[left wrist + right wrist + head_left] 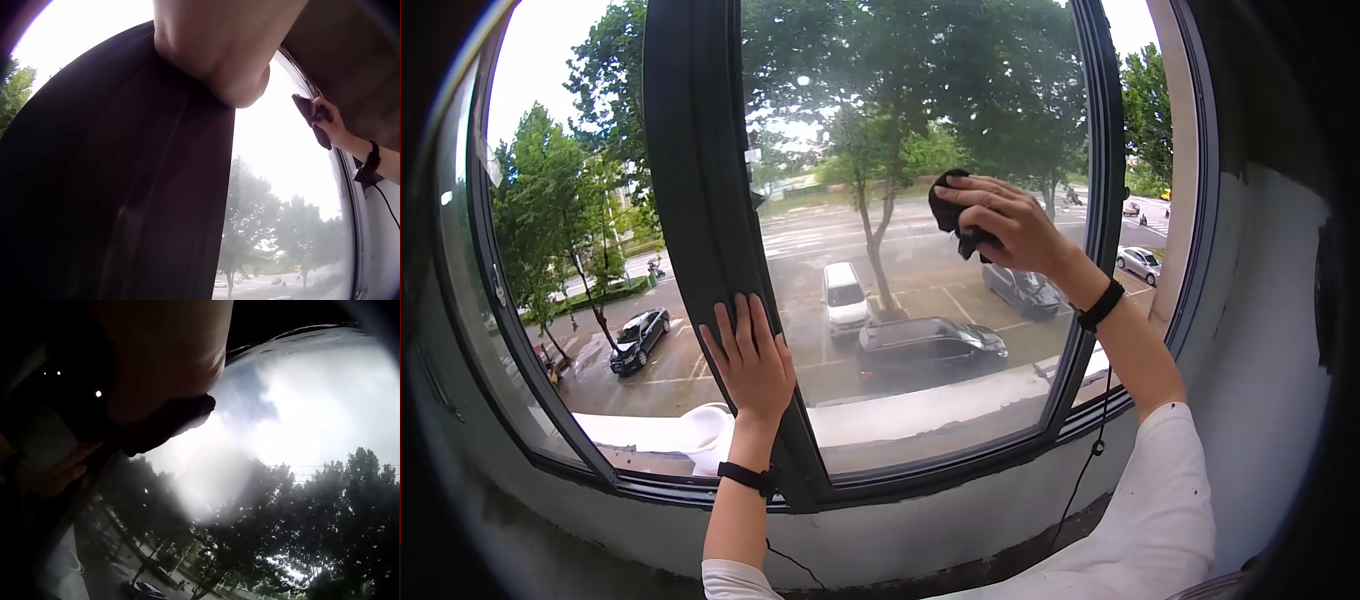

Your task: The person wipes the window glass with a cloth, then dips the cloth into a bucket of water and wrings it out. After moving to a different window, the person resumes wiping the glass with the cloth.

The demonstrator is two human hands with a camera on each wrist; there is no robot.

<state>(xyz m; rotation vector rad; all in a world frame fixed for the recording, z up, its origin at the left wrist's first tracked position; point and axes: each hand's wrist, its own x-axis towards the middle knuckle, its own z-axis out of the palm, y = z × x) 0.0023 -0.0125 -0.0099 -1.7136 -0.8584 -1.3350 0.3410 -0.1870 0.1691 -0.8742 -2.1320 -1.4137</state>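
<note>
My left hand (752,368) rests with straight fingers on the dark upright window frame (697,170), low on its face. In the left wrist view the heel of that hand (228,56) lies against the same dark frame (125,162). To the right, my right hand (1018,232) holds a bunched black cloth (944,205) at the window pane (830,235), around mid-height. The left wrist view shows the cloth (309,115) gripped between fingers and thumb. In the right wrist view the cloth (169,428) is a dark shape below the hand, partly in shadow.
The pane looks hazy, with spots near its top. A window sill track (940,480) runs along the bottom above a grey wall (990,520). Black cords (1090,470) hang from the wrist bands. Outside are parked cars (930,345), trees and a white ledge (930,405).
</note>
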